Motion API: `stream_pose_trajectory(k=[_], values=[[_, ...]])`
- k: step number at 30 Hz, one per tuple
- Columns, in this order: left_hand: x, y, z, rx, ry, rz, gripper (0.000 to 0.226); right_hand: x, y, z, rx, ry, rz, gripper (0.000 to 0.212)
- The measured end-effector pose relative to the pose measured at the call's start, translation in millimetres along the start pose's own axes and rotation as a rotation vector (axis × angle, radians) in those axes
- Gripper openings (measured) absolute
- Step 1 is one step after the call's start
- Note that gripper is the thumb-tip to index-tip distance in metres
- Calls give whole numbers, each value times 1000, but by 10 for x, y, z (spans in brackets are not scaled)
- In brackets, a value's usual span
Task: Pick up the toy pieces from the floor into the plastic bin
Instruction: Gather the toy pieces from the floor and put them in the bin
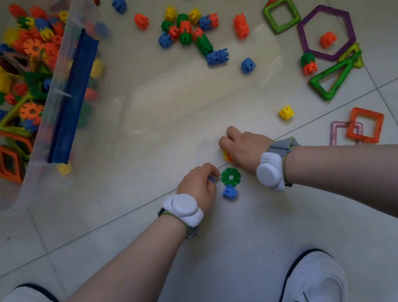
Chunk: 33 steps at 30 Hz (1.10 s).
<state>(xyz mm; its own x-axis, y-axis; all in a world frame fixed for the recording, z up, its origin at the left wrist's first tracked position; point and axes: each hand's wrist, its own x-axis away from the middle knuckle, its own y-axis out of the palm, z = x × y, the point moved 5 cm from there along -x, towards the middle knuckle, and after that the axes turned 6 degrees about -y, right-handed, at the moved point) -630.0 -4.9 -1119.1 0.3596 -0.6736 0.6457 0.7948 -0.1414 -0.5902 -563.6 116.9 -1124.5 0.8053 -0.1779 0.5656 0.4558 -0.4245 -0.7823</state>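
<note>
A clear plastic bin [54, 87], heaped with toys, stands at left on glossy floor tiles [153, 235]. The left hand [196, 183] pinches a blue piece [211, 178] beside a toothed green disc [230, 177]. The right hand [244, 144] curls over a yellow-and-orange block [227, 156]. These look light, rigid and notched, and are probably easiest pinched by the sides.

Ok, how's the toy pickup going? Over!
Left hand pinches a blue piece. Right hand grips a yellow-orange piece. Bin part full, loose pieces scattered. Nothing in the way.
</note>
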Motion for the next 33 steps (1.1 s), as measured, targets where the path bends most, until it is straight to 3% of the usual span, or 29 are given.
stream_pose_trajectory(k=[3,6,10,17,29,33], values=[[-27,35,67,-19,28,3,27,-28,4,-19,20,-49,3,23],[-37,151,134,-132,70,-65,55,-13,22,27,-40,-41,-4,28],[-55,255,199,-193,124,-59,64,56,25,122,-141,22,2,33],[-44,321,257,-232,143,52,44,262,3,141,-204,71,-34,29],[-191,304,288,-392,96,52,27,331,117,313,-450,188,39,24],[-198,214,197,-256,67,8,25,268,22,326,-618,228,93,17]])
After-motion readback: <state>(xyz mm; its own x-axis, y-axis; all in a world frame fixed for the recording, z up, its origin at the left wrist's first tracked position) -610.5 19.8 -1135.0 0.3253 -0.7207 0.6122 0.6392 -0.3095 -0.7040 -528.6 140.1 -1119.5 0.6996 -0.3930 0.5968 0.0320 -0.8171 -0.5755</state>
